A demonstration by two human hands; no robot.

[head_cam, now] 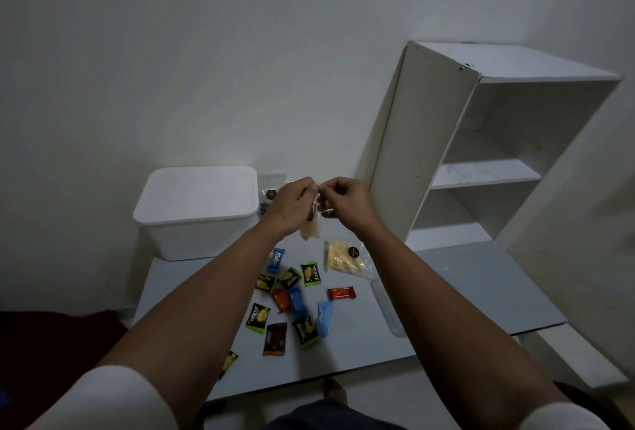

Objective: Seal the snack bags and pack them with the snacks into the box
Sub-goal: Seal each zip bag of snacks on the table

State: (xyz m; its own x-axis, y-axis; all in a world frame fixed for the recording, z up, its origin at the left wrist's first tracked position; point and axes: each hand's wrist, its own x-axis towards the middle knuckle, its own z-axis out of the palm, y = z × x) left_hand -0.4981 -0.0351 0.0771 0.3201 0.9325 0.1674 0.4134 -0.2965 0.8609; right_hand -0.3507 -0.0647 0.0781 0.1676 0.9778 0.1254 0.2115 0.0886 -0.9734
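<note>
Clear plastic snack bag (pixel 311 223) hangs above the table (pixel 429 292), pinched at its top by left hand (pixel 292 204) and right hand (pixel 347 202).

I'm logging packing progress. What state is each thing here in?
White box: lid on.
Held snack bag: pinched at its top by both hands, hanging.
Yellow snack bag: lying flat on table.
Small wrapped snacks: scattered loose, unpacked.
Left hand: pinching.
Right hand: pinching.
</note>
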